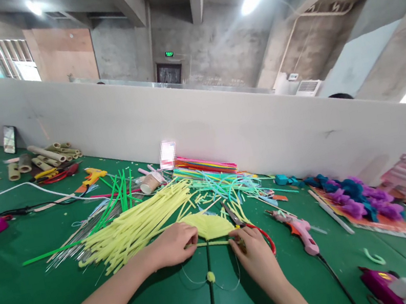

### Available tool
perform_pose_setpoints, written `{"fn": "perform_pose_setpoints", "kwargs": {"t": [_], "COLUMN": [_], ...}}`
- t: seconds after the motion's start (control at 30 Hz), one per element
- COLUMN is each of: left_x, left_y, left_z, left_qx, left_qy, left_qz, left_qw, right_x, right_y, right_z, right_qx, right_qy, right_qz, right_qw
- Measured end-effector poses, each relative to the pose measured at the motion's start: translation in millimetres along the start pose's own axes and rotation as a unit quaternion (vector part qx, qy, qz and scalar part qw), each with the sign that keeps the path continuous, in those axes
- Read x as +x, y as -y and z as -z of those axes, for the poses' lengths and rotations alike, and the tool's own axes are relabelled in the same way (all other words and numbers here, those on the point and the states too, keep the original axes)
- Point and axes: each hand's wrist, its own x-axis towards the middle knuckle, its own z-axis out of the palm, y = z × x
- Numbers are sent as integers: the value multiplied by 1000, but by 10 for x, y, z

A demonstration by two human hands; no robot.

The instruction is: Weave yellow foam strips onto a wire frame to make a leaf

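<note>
A pale yellow fan-shaped piece [209, 225], made of fuzzy pipe cleaners laid side by side, lies between my hands. Along its lower edge runs a single yellow pipe cleaner [218, 243]. My left hand [179, 244] is closed, its fingertips pinching the left end of that pipe cleaner beside the fan. At the right end, my right hand [250, 248] has its fingers curled and pressed on the same strand; its palm is hidden. Scissors [233, 215] with red handles lie partly under my right hand. Below the fan, a small yellow ball [210, 277] sits on a thin clear loop.
A pile of yellow pipe cleaners [140, 222] spreads to the left, with green ones [125, 188] behind. A pink glue gun [301, 231] lies right, trailing a cord. Purple and teal fuzzy pieces [362, 198] rest farther right. A white partition [221, 123] bounds the table's back.
</note>
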Motion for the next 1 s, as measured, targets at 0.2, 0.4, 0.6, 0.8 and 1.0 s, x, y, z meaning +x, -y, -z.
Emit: {"fn": "perform_pose_setpoints", "kwargs": {"t": [0.2,0.4,0.6,0.8,1.0], "left_x": [-6,-2,-7,-9,-6], "left_y": [1,1,27,41,5], "left_z": [67,75,67,61,100], "left_qx": [-18,-14,-10,-5,-8], "left_qy": [17,20,21,26,29], "left_qz": [16,15,16,18,19], "left_qw": [1000,1000,1000,999,999], "right_x": [-22,39,81,76,80], "right_y": [110,67,-44,-79,-103], "right_z": [4,35,173,279,357], "right_qx": [-5,104,265,347,351], "right_qy": [34,-14,-46,-43,-124], "right_qz": [27,-15,-126,-208,-231], "right_qw": [999,994,955,913,899]}}
